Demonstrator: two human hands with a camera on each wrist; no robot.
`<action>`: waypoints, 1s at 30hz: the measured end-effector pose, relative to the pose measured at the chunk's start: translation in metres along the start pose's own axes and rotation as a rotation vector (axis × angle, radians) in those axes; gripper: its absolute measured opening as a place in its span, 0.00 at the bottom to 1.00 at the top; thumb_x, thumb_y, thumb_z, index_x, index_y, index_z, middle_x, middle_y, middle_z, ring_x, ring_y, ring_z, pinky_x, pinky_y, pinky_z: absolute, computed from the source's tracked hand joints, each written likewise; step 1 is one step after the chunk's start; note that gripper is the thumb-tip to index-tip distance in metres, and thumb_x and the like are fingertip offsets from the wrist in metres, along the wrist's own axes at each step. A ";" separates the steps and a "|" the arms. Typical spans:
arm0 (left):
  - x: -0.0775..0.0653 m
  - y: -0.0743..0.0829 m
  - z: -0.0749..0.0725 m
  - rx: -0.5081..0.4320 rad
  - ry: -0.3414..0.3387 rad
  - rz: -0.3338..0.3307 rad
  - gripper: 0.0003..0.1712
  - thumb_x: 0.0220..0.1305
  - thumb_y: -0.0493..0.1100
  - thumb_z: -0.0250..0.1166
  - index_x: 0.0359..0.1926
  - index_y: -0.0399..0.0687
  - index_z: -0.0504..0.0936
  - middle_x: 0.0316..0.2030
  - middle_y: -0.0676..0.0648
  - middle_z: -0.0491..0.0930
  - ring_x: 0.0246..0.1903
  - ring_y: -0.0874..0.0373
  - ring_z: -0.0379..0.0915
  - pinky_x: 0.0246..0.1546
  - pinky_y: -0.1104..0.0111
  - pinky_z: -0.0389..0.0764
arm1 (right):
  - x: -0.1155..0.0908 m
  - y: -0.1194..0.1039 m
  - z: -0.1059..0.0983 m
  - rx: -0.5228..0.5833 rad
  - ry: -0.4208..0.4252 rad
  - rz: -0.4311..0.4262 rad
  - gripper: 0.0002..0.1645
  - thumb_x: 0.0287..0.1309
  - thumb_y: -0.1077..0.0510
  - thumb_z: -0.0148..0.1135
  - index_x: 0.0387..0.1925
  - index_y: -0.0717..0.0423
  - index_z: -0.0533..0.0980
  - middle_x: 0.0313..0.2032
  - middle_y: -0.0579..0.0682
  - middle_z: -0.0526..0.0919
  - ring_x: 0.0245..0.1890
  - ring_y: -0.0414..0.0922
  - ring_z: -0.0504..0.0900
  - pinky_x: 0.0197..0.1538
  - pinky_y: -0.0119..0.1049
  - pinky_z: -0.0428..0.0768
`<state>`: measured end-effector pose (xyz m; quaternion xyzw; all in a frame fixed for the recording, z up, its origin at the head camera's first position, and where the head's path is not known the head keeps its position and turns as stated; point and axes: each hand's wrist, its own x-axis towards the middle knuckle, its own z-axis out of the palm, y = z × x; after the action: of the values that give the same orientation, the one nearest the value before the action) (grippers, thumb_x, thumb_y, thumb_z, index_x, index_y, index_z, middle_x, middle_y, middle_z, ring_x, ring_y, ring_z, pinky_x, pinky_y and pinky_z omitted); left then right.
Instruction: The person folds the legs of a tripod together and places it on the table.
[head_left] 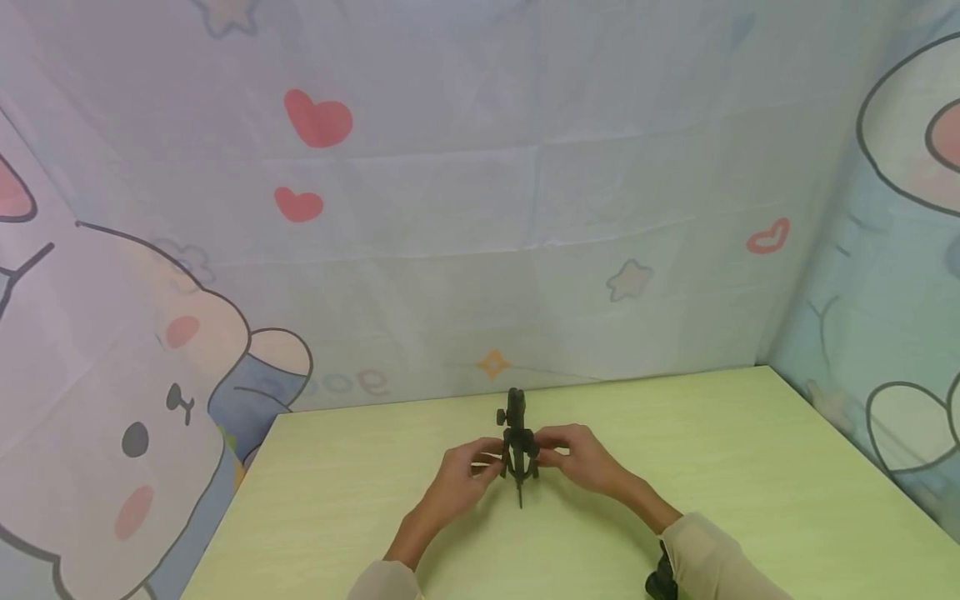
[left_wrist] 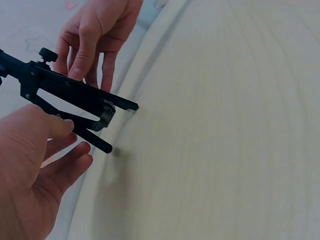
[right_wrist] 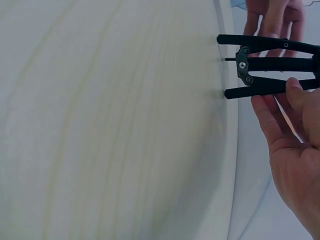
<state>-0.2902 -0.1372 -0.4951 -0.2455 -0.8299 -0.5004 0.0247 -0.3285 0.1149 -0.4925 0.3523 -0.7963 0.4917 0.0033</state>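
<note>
A small black tripod (head_left: 517,446) stands on its leg tips on the pale green table (head_left: 750,467), head and knob upward. My left hand (head_left: 486,467) pinches one leg from the left; in the left wrist view its thumb (left_wrist: 57,125) lies on that leg of the tripod (left_wrist: 70,92). My right hand (head_left: 549,454) grips a leg from the right. In the right wrist view its thumb (right_wrist: 295,92) presses the lower leg of the tripod (right_wrist: 270,64), whose three legs are spread a little apart. The left hand's fingers (right_wrist: 272,17) show behind it.
Cartoon-print cloth (head_left: 450,208) hangs as walls behind and on both sides of the table. The table's far edge (head_left: 525,392) lies just behind the tripod. A black wrist device (head_left: 660,579) sits on my right sleeve.
</note>
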 end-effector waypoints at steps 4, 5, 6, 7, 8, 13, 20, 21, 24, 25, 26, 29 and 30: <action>0.000 -0.009 0.005 0.051 0.030 0.023 0.12 0.72 0.29 0.64 0.54 0.35 0.84 0.49 0.40 0.85 0.48 0.44 0.85 0.49 0.67 0.86 | 0.000 0.000 0.001 -0.030 0.003 -0.006 0.10 0.70 0.61 0.66 0.48 0.48 0.87 0.47 0.46 0.90 0.50 0.44 0.87 0.60 0.46 0.82; 0.000 -0.010 0.006 0.070 0.039 0.026 0.11 0.71 0.28 0.64 0.52 0.34 0.85 0.48 0.40 0.85 0.47 0.45 0.85 0.48 0.68 0.86 | -0.001 0.001 0.001 -0.035 0.003 -0.011 0.10 0.69 0.62 0.67 0.48 0.49 0.87 0.47 0.48 0.90 0.49 0.44 0.87 0.60 0.46 0.83; 0.000 -0.012 0.007 0.083 0.046 0.028 0.10 0.70 0.28 0.64 0.50 0.34 0.85 0.46 0.40 0.86 0.46 0.45 0.86 0.46 0.68 0.87 | -0.001 0.001 0.001 -0.038 0.002 -0.015 0.10 0.69 0.62 0.67 0.48 0.50 0.87 0.46 0.50 0.90 0.49 0.45 0.87 0.59 0.47 0.83; 0.001 -0.013 0.009 0.094 0.053 0.029 0.09 0.70 0.28 0.65 0.49 0.33 0.86 0.45 0.40 0.86 0.46 0.46 0.86 0.46 0.69 0.87 | -0.002 0.002 0.002 -0.040 -0.001 -0.018 0.09 0.68 0.62 0.68 0.48 0.51 0.87 0.46 0.52 0.90 0.48 0.45 0.88 0.58 0.48 0.84; 0.001 -0.013 0.010 0.101 0.056 0.026 0.09 0.70 0.28 0.65 0.49 0.34 0.86 0.44 0.41 0.87 0.45 0.47 0.86 0.45 0.69 0.87 | -0.002 0.002 0.003 -0.047 -0.003 -0.021 0.09 0.68 0.62 0.68 0.48 0.52 0.87 0.46 0.53 0.90 0.47 0.45 0.88 0.58 0.47 0.84; 0.003 -0.016 0.013 0.117 0.062 0.019 0.06 0.70 0.30 0.67 0.46 0.36 0.86 0.42 0.43 0.88 0.45 0.50 0.86 0.46 0.71 0.86 | -0.005 0.006 0.007 -0.101 -0.016 -0.048 0.08 0.66 0.63 0.69 0.46 0.53 0.87 0.43 0.52 0.90 0.44 0.44 0.89 0.54 0.43 0.86; 0.004 -0.017 0.017 0.103 0.079 0.028 0.03 0.68 0.30 0.68 0.41 0.39 0.85 0.39 0.43 0.89 0.43 0.52 0.87 0.46 0.71 0.86 | -0.004 0.007 0.010 -0.139 -0.016 -0.087 0.08 0.65 0.65 0.70 0.44 0.54 0.87 0.42 0.49 0.91 0.42 0.43 0.90 0.53 0.42 0.86; 0.004 -0.017 0.018 0.103 0.077 0.030 0.03 0.68 0.29 0.68 0.41 0.39 0.85 0.39 0.43 0.89 0.43 0.52 0.87 0.45 0.71 0.86 | -0.004 0.007 0.011 -0.147 -0.013 -0.086 0.08 0.64 0.65 0.70 0.43 0.54 0.86 0.41 0.49 0.91 0.42 0.43 0.90 0.52 0.42 0.87; 0.004 -0.016 0.019 0.100 0.065 0.035 0.04 0.68 0.29 0.68 0.41 0.39 0.85 0.39 0.43 0.89 0.43 0.52 0.87 0.45 0.70 0.86 | -0.003 0.009 0.011 -0.178 0.012 -0.078 0.06 0.64 0.65 0.71 0.41 0.54 0.86 0.39 0.48 0.91 0.40 0.42 0.89 0.50 0.41 0.87; 0.003 -0.016 0.019 0.102 0.062 0.036 0.05 0.68 0.29 0.68 0.42 0.39 0.85 0.39 0.44 0.89 0.43 0.52 0.87 0.45 0.70 0.86 | -0.002 0.009 0.012 -0.183 0.019 -0.075 0.06 0.63 0.64 0.71 0.41 0.54 0.86 0.39 0.48 0.91 0.40 0.42 0.89 0.49 0.41 0.87; 0.003 -0.016 0.018 0.102 0.059 0.036 0.05 0.68 0.29 0.68 0.42 0.39 0.85 0.39 0.44 0.89 0.43 0.52 0.87 0.45 0.70 0.86 | -0.001 0.010 0.012 -0.191 0.027 -0.066 0.05 0.63 0.64 0.71 0.40 0.53 0.86 0.38 0.47 0.91 0.39 0.42 0.89 0.49 0.40 0.88; 0.002 -0.016 0.019 0.106 0.056 0.040 0.05 0.67 0.29 0.69 0.42 0.39 0.86 0.39 0.44 0.89 0.41 0.53 0.87 0.43 0.71 0.87 | 0.001 0.011 0.013 -0.206 0.038 -0.037 0.04 0.64 0.63 0.71 0.39 0.52 0.85 0.38 0.46 0.91 0.39 0.42 0.89 0.48 0.38 0.87; 0.002 -0.015 0.019 0.105 0.058 0.041 0.05 0.67 0.29 0.69 0.41 0.39 0.86 0.39 0.43 0.89 0.41 0.54 0.87 0.43 0.71 0.87 | 0.001 0.011 0.013 -0.209 0.040 -0.031 0.04 0.64 0.63 0.71 0.40 0.52 0.85 0.38 0.46 0.91 0.39 0.42 0.89 0.48 0.38 0.87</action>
<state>-0.2945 -0.1264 -0.5167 -0.2461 -0.8488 -0.4625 0.0715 -0.3307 0.1073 -0.5078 0.3523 -0.8376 0.4127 0.0633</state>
